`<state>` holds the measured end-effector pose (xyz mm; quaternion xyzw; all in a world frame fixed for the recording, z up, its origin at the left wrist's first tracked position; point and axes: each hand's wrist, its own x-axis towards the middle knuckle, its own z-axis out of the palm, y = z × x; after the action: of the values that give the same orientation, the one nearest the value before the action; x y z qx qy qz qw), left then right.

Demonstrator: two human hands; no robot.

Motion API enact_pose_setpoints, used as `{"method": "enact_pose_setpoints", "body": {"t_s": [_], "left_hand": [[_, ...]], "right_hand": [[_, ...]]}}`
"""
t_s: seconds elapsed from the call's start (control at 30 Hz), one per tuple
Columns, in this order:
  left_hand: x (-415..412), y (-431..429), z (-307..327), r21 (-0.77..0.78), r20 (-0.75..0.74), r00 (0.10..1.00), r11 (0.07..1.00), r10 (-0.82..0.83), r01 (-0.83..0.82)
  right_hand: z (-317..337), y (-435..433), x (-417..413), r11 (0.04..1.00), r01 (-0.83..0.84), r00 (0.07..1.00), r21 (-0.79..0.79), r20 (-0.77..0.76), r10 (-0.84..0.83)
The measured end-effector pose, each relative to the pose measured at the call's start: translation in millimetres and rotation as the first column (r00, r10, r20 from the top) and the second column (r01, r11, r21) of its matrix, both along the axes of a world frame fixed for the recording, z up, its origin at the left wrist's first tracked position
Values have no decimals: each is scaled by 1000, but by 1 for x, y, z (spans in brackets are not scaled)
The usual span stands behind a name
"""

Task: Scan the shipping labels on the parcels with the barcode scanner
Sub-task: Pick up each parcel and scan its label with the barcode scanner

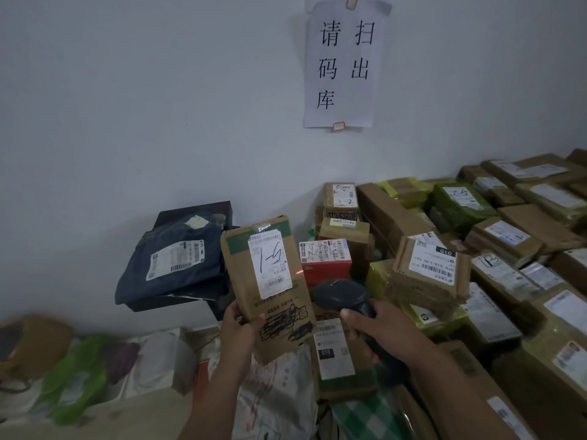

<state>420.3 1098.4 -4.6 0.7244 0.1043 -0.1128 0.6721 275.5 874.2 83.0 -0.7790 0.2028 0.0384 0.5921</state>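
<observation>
Grips a brown parcel [240,281] upright by its near edge in the left hand [239,327]. Clasps the barcode scanner [340,295] in the right hand [379,330], just right of the parcel's label [270,265].

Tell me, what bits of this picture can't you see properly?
All in the head view:
- Barcode scanner: handle and trigger hidden by the right hand gripping it.
- Brown parcel: lower left edge covered by the left hand; black scribbles hide some print.
- Its shipping label: small print too tiny to read.
- Boxes on the right: cut off by the picture's edge.
- Bags at lower left: too blurred to tell apart.
</observation>
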Motion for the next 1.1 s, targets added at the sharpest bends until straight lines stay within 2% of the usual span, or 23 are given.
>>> {"method": "enact_pose_setpoints", "body": {"t_s": [0.23, 0.43, 0.57, 0.67, 0.77, 0.93, 1.1], "left_hand": [[6, 3, 3, 16, -13, 1000, 1000, -24, 24], [11, 1, 10, -29, -1, 999, 999, -36, 36], [16, -12, 30, -105, 55, 998, 994, -26, 31], [16, -35, 57, -151, 87, 994, 985, -71, 83], [14, -66, 86, -178, 119, 973, 960, -195, 215], [6, -132, 123, -158, 54, 870, 856, -490, 492], [-3, -195, 133, -113, 29, 787, 780, -616, 615]], "right_hand": [[13, 8, 3, 999, 13, 1000, -45, -7, -13], [18, 5, 4, 999, 37, 999, -22, 14, -37], [22, -6, 2, 981, 191, 977, -33, 102, -187], [29, -20, -2, 924, 376, 919, -73, 158, -361], [34, -37, -9, 851, 524, 836, -35, 210, -507], [38, -61, -32, 736, 676, 704, 25, 272, -656], [42, -78, -58, 624, 781, 589, 18, 309, -747]]}}
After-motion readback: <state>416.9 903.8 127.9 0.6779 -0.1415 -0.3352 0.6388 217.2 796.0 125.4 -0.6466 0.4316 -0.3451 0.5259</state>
